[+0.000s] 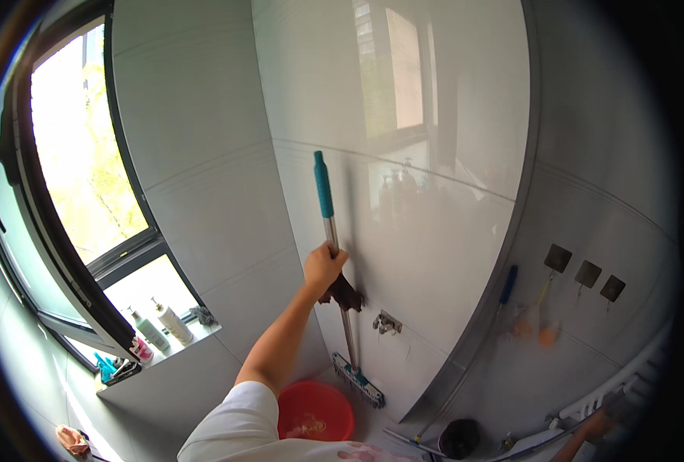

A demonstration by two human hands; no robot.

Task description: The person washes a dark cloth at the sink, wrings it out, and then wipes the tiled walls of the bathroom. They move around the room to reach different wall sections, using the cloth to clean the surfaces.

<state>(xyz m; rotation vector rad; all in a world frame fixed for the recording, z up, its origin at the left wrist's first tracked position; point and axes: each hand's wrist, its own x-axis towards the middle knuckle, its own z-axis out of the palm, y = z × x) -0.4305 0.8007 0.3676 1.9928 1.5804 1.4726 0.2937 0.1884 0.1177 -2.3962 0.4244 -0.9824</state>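
My left hand [324,266] is closed round the metal pole of a long-handled floor brush [324,185] with a teal grip. Its wide, bristled teal head [359,380] is down at the foot of the white tiled wall. A dark brown cloth [346,294] hangs round the pole just under my fingers; whether they grip it too I cannot tell. My right hand [597,425] is at the dim lower right rim, beside a white rack [588,404]. Its fingers are too dark and blurred to make out.
A red basin [316,412] stands on the floor beside the brush head. Pump bottles [172,321] line the sill under an open window [88,154]. A metal wall fitting [387,323] juts out near the pole. A blue-handled pole [509,285] leans at right, above a dark bin [459,439].
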